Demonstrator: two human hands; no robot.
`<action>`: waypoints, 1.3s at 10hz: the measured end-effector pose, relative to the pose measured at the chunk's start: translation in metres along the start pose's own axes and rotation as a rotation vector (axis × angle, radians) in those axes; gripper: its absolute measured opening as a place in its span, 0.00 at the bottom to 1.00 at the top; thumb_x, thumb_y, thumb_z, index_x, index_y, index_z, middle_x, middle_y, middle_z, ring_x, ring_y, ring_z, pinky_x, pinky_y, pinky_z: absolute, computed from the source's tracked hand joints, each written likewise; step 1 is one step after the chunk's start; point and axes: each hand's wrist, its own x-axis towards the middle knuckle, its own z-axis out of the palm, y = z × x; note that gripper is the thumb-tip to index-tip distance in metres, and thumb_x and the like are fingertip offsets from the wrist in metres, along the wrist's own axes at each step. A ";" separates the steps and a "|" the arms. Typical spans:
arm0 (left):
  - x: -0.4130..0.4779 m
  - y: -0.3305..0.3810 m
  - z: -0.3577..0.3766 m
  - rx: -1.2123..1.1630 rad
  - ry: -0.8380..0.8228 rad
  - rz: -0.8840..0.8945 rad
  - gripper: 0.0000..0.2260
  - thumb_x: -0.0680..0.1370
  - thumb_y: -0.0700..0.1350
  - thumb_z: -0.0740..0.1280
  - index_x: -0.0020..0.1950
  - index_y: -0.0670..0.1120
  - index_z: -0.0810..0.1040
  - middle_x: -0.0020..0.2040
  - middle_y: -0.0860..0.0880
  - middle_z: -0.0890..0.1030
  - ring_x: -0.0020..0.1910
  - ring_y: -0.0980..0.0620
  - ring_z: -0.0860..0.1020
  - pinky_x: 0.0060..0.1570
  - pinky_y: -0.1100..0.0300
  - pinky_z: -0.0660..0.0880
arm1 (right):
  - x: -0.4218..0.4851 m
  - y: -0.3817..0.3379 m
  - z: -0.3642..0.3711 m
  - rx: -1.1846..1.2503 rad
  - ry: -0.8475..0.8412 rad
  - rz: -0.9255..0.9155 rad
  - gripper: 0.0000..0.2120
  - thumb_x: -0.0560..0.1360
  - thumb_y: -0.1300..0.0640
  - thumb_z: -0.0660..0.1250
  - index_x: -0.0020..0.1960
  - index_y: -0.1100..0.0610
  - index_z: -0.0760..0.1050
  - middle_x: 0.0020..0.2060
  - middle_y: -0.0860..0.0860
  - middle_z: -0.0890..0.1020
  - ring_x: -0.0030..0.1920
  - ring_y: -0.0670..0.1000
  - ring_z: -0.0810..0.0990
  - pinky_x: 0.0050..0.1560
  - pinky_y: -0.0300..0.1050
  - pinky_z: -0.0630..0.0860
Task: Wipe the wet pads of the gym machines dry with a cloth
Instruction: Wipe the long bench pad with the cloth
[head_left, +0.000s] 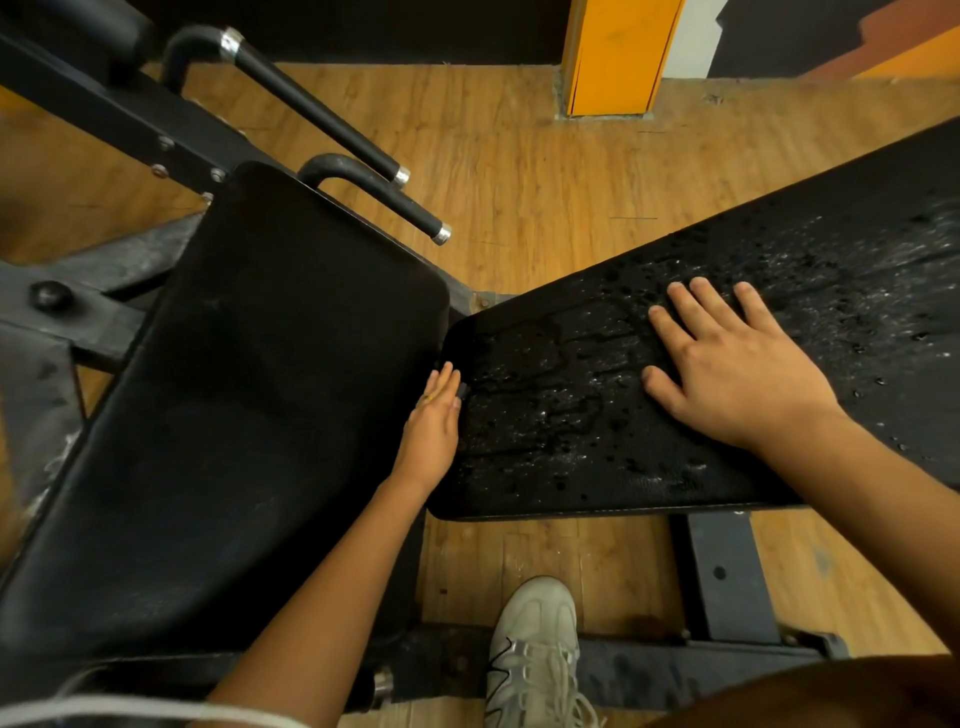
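Note:
A black wet pad (571, 415) covered in water drops runs from the centre toward the upper right. My right hand (727, 364) lies flat on it, fingers spread and straight. My left hand (431, 421) reaches into the gap at the pad's left end with straight fingers, touching its edge. To the left stands a second black pad (249, 405), which looks dry. No cloth shows in view.
Two black handle bars (322, 114) with chrome ends stick out behind the dry pad. The black steel machine frame (727, 577) runs under the pads. My shoe (535, 654) stands on the wooden floor (519, 171). An orange post (618, 57) rises at the back.

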 end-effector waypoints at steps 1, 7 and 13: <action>0.013 -0.001 0.000 -0.025 -0.007 -0.014 0.20 0.87 0.41 0.55 0.80 0.44 0.62 0.81 0.51 0.59 0.78 0.60 0.50 0.80 0.51 0.54 | -0.001 -0.001 0.000 0.010 -0.009 0.004 0.41 0.76 0.35 0.36 0.82 0.57 0.55 0.81 0.59 0.55 0.82 0.58 0.49 0.80 0.61 0.45; -0.118 0.006 0.023 -0.097 0.074 -0.075 0.21 0.86 0.44 0.55 0.79 0.54 0.55 0.79 0.60 0.57 0.78 0.68 0.51 0.73 0.75 0.50 | -0.003 -0.001 -0.006 0.007 -0.030 0.011 0.35 0.82 0.37 0.42 0.83 0.56 0.50 0.82 0.58 0.51 0.82 0.57 0.45 0.80 0.60 0.43; 0.044 0.014 0.000 -0.013 0.014 -0.067 0.20 0.87 0.42 0.54 0.80 0.44 0.63 0.81 0.50 0.60 0.81 0.52 0.54 0.77 0.56 0.51 | -0.003 -0.002 -0.008 0.016 -0.025 0.007 0.35 0.82 0.37 0.44 0.83 0.56 0.50 0.82 0.58 0.51 0.82 0.57 0.45 0.80 0.60 0.43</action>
